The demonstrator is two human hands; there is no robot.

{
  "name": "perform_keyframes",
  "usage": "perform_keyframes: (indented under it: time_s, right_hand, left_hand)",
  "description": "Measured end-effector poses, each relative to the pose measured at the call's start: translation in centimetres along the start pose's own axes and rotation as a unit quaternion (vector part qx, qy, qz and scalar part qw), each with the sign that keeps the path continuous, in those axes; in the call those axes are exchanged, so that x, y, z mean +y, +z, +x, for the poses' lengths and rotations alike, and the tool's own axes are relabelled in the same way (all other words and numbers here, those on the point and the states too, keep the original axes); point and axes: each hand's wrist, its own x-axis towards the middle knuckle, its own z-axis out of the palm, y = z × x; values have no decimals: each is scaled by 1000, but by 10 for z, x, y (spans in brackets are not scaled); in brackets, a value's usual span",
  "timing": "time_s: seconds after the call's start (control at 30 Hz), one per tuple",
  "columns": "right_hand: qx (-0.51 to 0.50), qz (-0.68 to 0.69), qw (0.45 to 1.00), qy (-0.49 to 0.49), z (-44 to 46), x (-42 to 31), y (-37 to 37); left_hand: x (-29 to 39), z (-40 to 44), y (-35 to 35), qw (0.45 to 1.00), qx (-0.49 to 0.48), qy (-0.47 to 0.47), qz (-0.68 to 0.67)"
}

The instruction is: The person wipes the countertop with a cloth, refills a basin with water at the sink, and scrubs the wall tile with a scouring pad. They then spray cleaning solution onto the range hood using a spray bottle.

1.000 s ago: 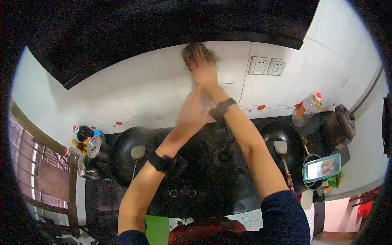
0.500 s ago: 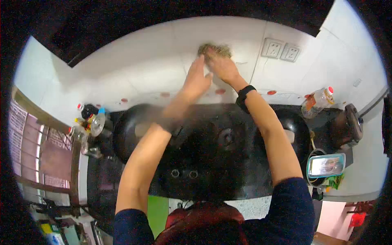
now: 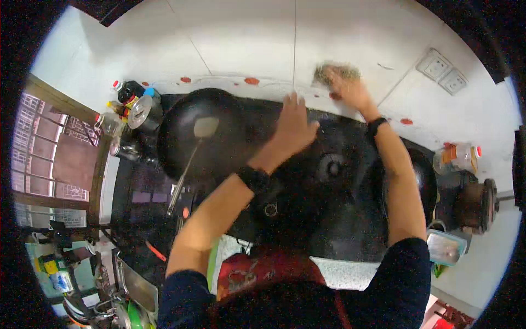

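Note:
My right hand presses a mottled brownish-green scrubbing pad flat against the white tiled wall. The pad looks fuzzy and blurred, so its exact kind is unclear. My left hand is open, thumb apart from the fingers, over the back edge of the black stovetop. It holds nothing, and its fingertips are close to the foot of the wall. A large black wok sits to its left, with a spatula resting in it. Another black pan is partly behind my right forearm.
Bottles and a lidded metal pot crowd the left corner. On the right are an oil bottle, a brown pot and a glass food box. Wall sockets sit at the upper right.
My view has turned, and the wall and stove appear shifted. The left hand has come down from the wall beside the right hand to the stove's back edge. The right hand keeps the pad on the wall.

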Motion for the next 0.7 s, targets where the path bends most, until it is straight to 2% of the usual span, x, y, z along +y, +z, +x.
perform_keyframes:
  time_s: [0.03, 0.07, 0.13, 0.17, 0.23, 0.27, 0.33, 0.4, 0.47, 0.5, 0.53, 0.6, 0.63, 0.67, 0.7]
  right_hand:
    - [-12, 126, 992, -22, -10, -16, -8]
    - [-18, 131, 991, -18, -24, -23, 14]
    - [-236, 165, 958, 10, -36, -24, 53]
    - [-238, 162, 958, 10, -37, -18, 61]
    - [-144, 236, 957, -90, -43, -20, 74]
    - [-144, 236, 956, -95, -33, -22, 58]
    - [-98, 175, 979, -33, -2, -18, 8]
    - [10, 25, 998, -54, 41, -4, -36]
    - [124, -53, 991, 0, 74, 14, -63]
    - [84, -64, 993, 48, 77, 8, -84]
    - [80, -65, 994, 49, 66, 5, -60]
    - [85, 0, 995, -60, 46, -5, 7]
    - [-55, 93, 994, -30, 31, -21, 6]
    - [-195, 180, 964, -4, 16, -35, 3]
    - [-145, 143, 977, -68, -4, -32, 46]
  left_hand:
    - [-2, 6, 7, 1000, -4, -3, 14]
    - [-3, 1, 20, 999, -21, -8, 23]
    - [-7, -2, 35, 998, -52, -32, 11]
    - [-11, -4, 41, 995, -87, -56, 2]
    - [-18, -16, 52, 992, -96, -74, -22]
    - [-23, -16, 55, 991, -92, -85, -37]
    - [-35, -12, 57, 991, -68, -83, -81]
    - [-42, -12, 60, 987, -56, -83, -123]
    - [-47, 0, 59, 988, -11, -66, -137]
    - [-46, 3, 58, 984, 0, -74, -161]
    - [-46, 4, 63, 984, -4, -73, -163]
    - [-50, 11, 61, 981, 1, -95, -168]
    - [-49, 5, 56, 982, -2, -95, -164]
    - [-43, -3, 49, 975, -13, -113, -190]
    - [-40, -7, 44, 967, -16, -131, -217]
